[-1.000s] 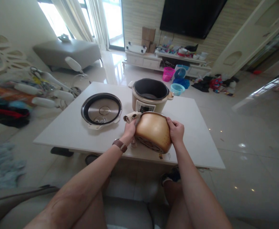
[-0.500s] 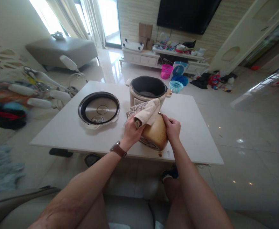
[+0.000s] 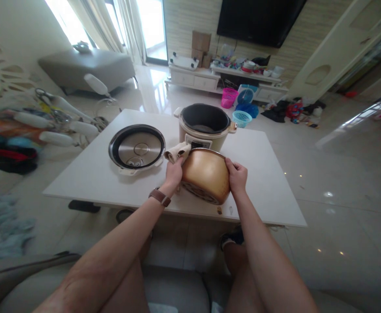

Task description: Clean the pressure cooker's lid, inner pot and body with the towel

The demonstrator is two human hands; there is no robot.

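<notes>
A gold-coloured inner pot point(image 3: 206, 174) is tilted over the near part of the white table, its base turned toward me. My right hand point(image 3: 237, 176) grips its right side at the rim, thumb on the outside. At its left side, my left hand point(image 3: 173, 173) is closed on a folded beige cloth point(image 3: 178, 151), which lies against the pot wall near the rim. Just behind the pot stands the pressure cooker body point(image 3: 205, 124), uncovered, with its dark inside showing. The round cooker lid point(image 3: 137, 150) lies upside down to the left, metal underside up.
The white table point(image 3: 89, 178) has small marks or bits near its front edge. A floor lamp with white shades point(image 3: 56, 138) stands close to the left. Beyond the table are a pink basket point(image 3: 229, 98) and a light-blue basket point(image 3: 241, 118).
My left hand, with the cloth, has moved left and down from across the pot's front to its left side, uncovering the gold wall. My right hand keeps its hold.
</notes>
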